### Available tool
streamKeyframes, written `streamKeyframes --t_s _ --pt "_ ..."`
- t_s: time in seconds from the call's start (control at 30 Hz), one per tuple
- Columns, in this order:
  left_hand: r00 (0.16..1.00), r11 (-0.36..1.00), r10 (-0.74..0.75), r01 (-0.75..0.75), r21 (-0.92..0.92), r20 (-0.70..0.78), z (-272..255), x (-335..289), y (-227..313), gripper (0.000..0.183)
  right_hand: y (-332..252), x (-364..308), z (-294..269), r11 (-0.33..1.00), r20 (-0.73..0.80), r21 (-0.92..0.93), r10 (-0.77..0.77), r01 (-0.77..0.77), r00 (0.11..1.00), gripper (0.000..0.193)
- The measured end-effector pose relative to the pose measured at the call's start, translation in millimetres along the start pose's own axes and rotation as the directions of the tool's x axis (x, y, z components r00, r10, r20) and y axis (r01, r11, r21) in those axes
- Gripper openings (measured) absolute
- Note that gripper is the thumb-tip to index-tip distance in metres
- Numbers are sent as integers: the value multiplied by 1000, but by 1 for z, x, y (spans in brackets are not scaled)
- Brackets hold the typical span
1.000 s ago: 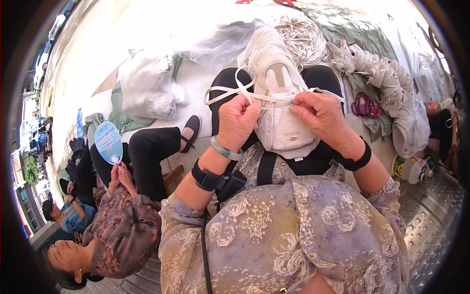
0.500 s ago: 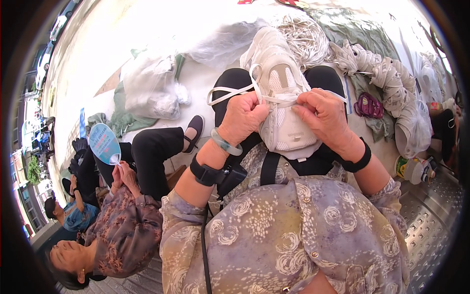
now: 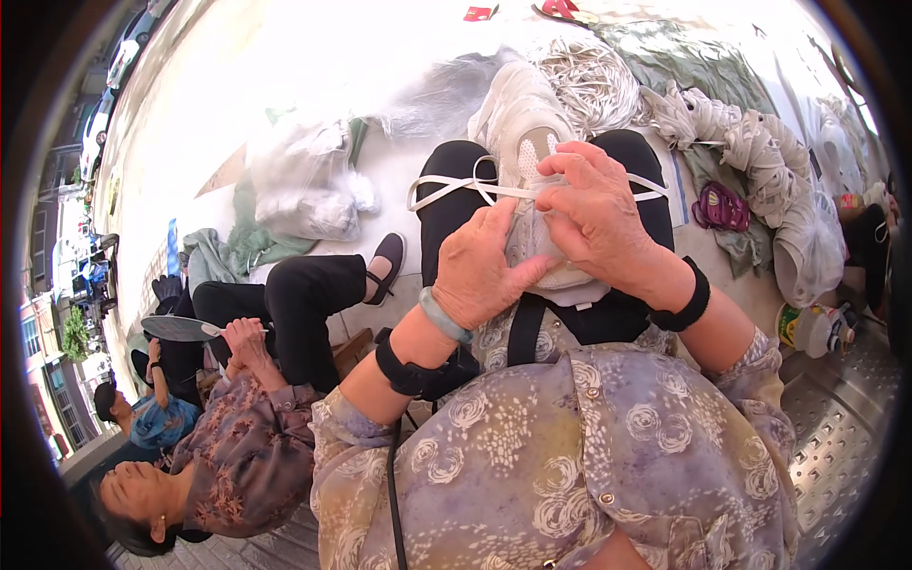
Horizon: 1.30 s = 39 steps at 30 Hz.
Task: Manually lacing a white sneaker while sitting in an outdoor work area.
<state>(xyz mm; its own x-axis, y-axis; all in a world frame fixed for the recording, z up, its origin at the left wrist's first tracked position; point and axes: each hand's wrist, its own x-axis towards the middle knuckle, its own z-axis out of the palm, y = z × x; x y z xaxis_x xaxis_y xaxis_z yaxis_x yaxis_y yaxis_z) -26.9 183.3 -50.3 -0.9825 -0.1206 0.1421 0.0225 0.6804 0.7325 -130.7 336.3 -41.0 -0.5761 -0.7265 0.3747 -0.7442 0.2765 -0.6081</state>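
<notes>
A pale beige sneaker [image 3: 553, 279] lies across my lap between my knees, the front one of a nested row. Its white shoelace [image 3: 442, 193] loops out over my left knee, and another length shows right of my right hand. My left hand [image 3: 480, 266] rests along the shoe's left side, thumb apart from the fingers, gripping no lace that I can see. Over the lacing, my right hand [image 3: 603, 223] has bent, spread fingers, their tips at the lace. Both hands cover much of the tongue and eyelets.
A heap of white laces [image 3: 589, 85] lies beyond my knees. Strung bundles of sneakers [image 3: 765, 157] curve along the right, near a dark red purse [image 3: 719, 206]. Plastic-wrapped goods [image 3: 309, 180] lie far left. At my left, a seated person [image 3: 247, 456] holds a hand fan [image 3: 180, 329].
My left hand has let go of the lace and moved down beside the shoe. My right hand has shifted inward, its fingers spreading. The neighbour's fan has dropped and turned nearly edge-on.
</notes>
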Motion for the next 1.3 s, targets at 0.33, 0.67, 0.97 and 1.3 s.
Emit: streamKeyframes --t_s 0.33,0.67,0.97,1.3 --pt "983 965 -157 133 226 91 11 1 3 33 0 -6 17 990 163 -125 78 -58 984 20" --pt "997 992 -36 26 126 71 8 12 1 30 0 -2 21 974 133 -220 78 -48 988 18" --pt "999 988 16 -23 150 48 13 28 5 24 9 -2 18 951 -1 -308 -3 2 1000 12" --pt "999 977 34 -31 211 -13 11 5 0 33 121 -227 -117 680 -301 -414 525 -605 796 9"
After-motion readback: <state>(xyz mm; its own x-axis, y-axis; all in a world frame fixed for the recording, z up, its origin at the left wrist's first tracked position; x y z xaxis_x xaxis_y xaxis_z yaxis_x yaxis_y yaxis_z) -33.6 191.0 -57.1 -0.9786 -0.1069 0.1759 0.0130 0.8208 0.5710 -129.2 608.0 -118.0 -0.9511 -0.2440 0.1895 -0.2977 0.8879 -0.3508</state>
